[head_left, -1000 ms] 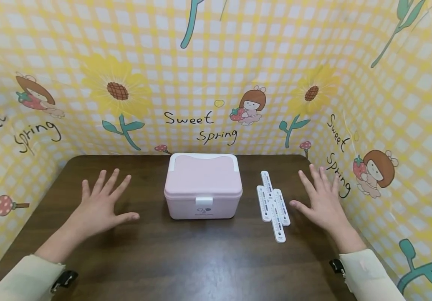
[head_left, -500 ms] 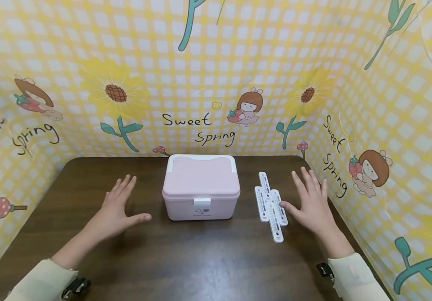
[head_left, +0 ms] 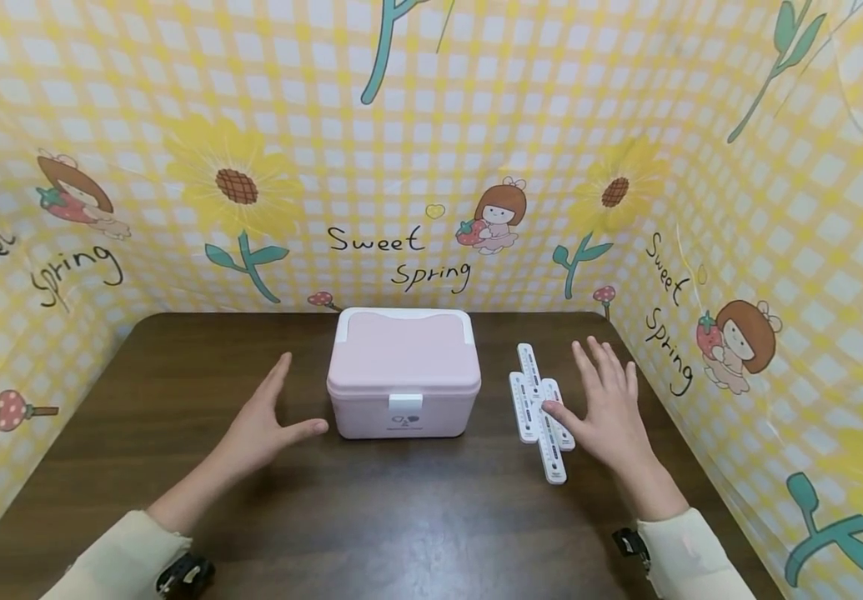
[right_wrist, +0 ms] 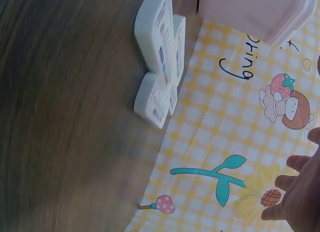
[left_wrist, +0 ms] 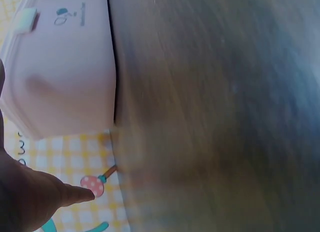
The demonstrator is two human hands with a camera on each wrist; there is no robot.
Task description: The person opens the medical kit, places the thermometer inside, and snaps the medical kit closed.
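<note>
A pink lidded box (head_left: 403, 358) with a white front latch (head_left: 405, 402) sits closed on the brown table (head_left: 371, 517). To its left hovers my left hand (head_left: 251, 433), fingers straight and thumb spread, apart from the box. Right of the box lie several flat white strips (head_left: 551, 446) with printed scales, which look like thermometers, clustered in a cross-like shape. My right hand (head_left: 609, 425) is above and beside them, fingers spread, its thumb overlapping one strip in the head view. Contact cannot be told. The right wrist view shows the strips (right_wrist: 155, 37) apart from the fingers.
A yellow checked cloth (head_left: 371, 175) with flowers and cartoon figures walls the table at the back and both sides. Each wrist carries a black strap device (head_left: 185, 575) near the cream sleeve (head_left: 131, 550).
Both hands have moved inward: the left has come right toward the box and turned edge-on, the right has shifted left over the white strips. Box and strips have stayed put.
</note>
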